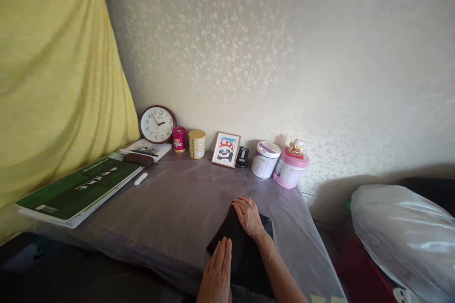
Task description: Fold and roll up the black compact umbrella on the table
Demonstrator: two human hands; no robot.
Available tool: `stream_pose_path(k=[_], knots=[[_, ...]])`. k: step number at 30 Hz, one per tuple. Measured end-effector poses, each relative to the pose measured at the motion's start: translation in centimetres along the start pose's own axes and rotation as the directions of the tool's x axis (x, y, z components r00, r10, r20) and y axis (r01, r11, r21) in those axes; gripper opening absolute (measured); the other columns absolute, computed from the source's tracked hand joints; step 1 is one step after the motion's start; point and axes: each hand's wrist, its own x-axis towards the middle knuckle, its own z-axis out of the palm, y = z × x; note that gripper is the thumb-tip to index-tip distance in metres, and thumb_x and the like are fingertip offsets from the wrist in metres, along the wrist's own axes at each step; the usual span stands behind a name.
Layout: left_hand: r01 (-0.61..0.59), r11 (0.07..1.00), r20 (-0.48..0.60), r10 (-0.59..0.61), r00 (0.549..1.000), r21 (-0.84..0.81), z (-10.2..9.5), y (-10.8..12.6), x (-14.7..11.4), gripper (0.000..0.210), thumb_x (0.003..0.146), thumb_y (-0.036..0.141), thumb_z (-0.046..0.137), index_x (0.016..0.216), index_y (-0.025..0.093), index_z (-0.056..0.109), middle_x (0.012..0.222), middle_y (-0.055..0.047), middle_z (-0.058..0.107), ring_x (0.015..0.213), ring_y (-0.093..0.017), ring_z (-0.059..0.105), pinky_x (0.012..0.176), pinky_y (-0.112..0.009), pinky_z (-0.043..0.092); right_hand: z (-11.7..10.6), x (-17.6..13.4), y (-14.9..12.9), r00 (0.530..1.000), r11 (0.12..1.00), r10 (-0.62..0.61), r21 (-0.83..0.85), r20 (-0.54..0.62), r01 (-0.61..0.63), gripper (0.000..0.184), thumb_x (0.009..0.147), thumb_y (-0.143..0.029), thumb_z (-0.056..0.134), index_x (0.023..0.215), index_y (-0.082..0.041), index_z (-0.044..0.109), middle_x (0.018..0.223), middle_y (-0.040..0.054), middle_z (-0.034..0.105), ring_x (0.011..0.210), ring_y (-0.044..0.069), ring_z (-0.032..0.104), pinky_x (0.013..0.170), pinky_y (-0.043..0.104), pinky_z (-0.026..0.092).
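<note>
A piece of folded black cloth [245, 258] lies near the front edge of the covered table [170, 213]; its exact kind cannot be made out. My right hand [248, 216] rests flat on its far part, fingers stretched out. At the cloth's left side is my left hand [217, 267], fingers straight and side by side, the palm turned partly inward. Neither hand grips anything that I can see. My right forearm crosses over the right part of the cloth and hides some of it.
Along the wall stand a clock [157, 124], a pink can [179, 139], a yellow can [196, 144], a panda picture frame [226, 150], a white tub [265, 160] and a pink tub [289, 170]. Green books [81, 187] lie left; a plastic-wrapped bundle [405, 232] sits right.
</note>
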Motion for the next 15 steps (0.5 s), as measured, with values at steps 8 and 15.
stream_pose_path(k=[8,15], knots=[[0.058,0.998,0.039,-0.059,0.997,0.016,0.1,0.4,0.3,0.086,0.060,-0.006,0.032,0.139,0.017,0.007,0.150,-0.002,0.009,0.137,-0.017,0.012,0.110,-0.030,0.021,-0.4,1.1,1.9,0.957,0.959,0.284,-0.007,-0.055,-0.284,0.032,0.088,-0.027,0.038,0.109,-0.019,0.061,0.115,0.0061,0.063,0.109,0.018,0.055,0.099,0.031,0.034],[-0.080,0.996,-0.104,0.075,0.992,-0.039,0.0,-0.1,-1.1,0.088,0.062,0.003,0.040,0.141,0.015,0.002,0.151,-0.005,0.009,0.137,-0.022,0.013,0.109,-0.035,0.024,-3.9,-4.9,4.7,0.793,0.811,0.572,0.002,-0.207,-0.585,0.042,0.088,-0.034,0.028,0.104,-0.011,0.059,0.101,0.0160,0.066,0.096,0.024,0.062,0.083,0.033,0.044]])
